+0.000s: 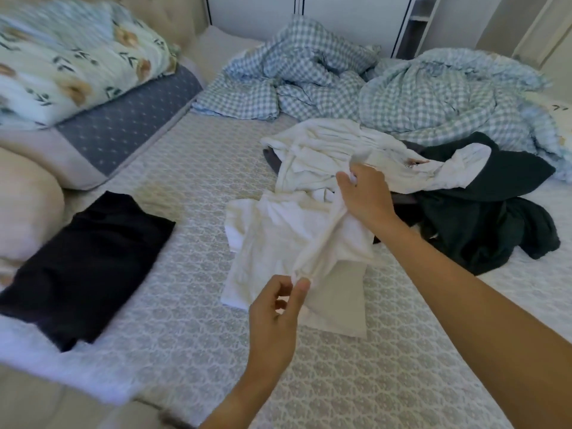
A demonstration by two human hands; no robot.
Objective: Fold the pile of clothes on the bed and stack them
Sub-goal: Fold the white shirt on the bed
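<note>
Both hands, left [275, 308] and right [362, 196], pinch a bunched white shirt [278, 239] above the bed [192, 351]; its far end, still tangled in the clothes pile [464, 218], could drag other garments along.

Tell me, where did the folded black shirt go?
In the head view, the folded black garment lies at the left on the bed, beside the beige pillow, apart from the white garment.

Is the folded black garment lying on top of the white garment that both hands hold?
No, the folded black garment lies apart on the bed's patterned cover, left of the white garment.
</note>
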